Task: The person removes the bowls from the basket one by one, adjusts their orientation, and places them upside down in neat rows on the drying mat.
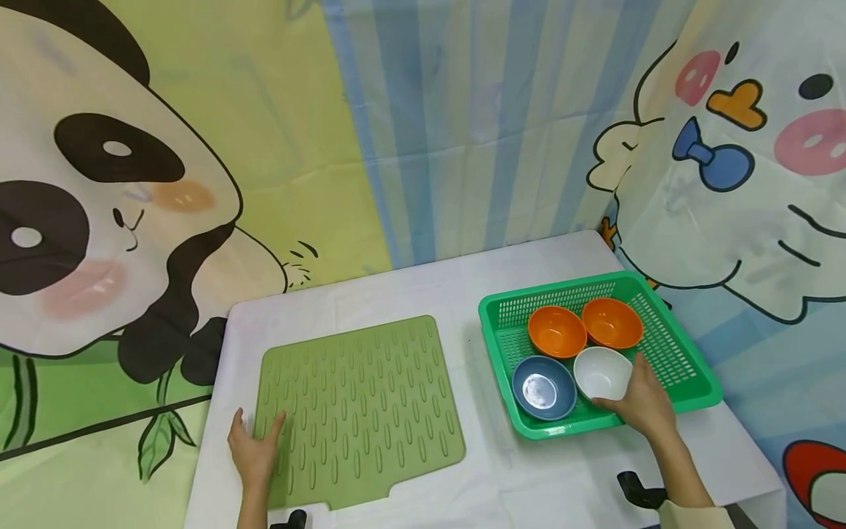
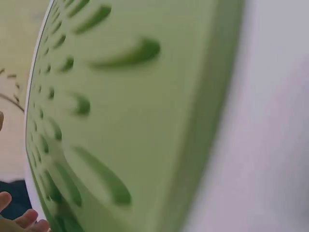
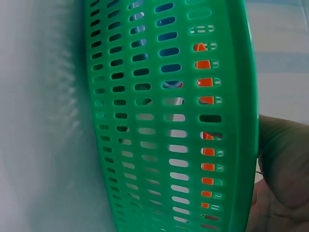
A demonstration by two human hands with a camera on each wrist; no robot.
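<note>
A green basket (image 1: 700,393) on the right holds two orange bowls (image 1: 557,332), a blue bowl (image 1: 544,388) and a white bowl (image 1: 602,373). Reaching over the basket's near rim, my right hand (image 1: 644,400) holds the white bowl at its near right side, thumb in front and fingers along the right. In the right wrist view that hand (image 3: 285,169) shows beyond the slotted basket wall (image 3: 231,116). My left hand (image 1: 254,452) is at the left edge of a green ridged mat (image 1: 363,411), thumb and fingers spread apart, holding nothing.
Mat and basket lie side by side on a white-covered table (image 1: 489,470). Cartoon-printed curtains (image 1: 449,132) hang close behind the table and along its right side. Black wrist mounts (image 1: 641,491) sit below the hands.
</note>
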